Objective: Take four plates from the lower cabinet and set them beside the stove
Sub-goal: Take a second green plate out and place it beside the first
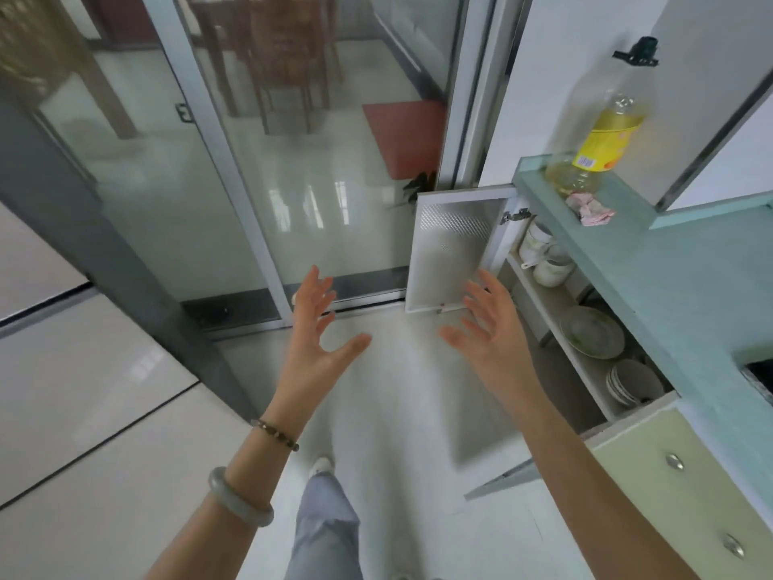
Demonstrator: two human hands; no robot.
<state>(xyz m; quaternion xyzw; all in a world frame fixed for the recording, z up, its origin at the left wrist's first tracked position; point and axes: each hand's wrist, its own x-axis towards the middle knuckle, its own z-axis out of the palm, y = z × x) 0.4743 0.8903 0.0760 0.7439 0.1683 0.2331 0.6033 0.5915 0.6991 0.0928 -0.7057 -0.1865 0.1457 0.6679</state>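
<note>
While the plates [632, 383] lie stacked inside the open lower cabinet [582, 367], to the right of our right hand [491, 332], we hold nothing. Both hands are spread wide, palms facing, the left hand [318, 328] well apart from the right. The cabinet door [454, 253] stands just beyond the right fingertips. Further right, an oil bottle [602, 148] stands on the countertop [690, 265].

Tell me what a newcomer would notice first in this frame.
Two empty hands, the left hand and right hand, spread open at centre above the pale floor. On the right, the white cabinet door with a patterned panel stands open, showing white ceramic plates inside, under the pale green counter, where a yellow-labelled oil bottle stands.
</note>
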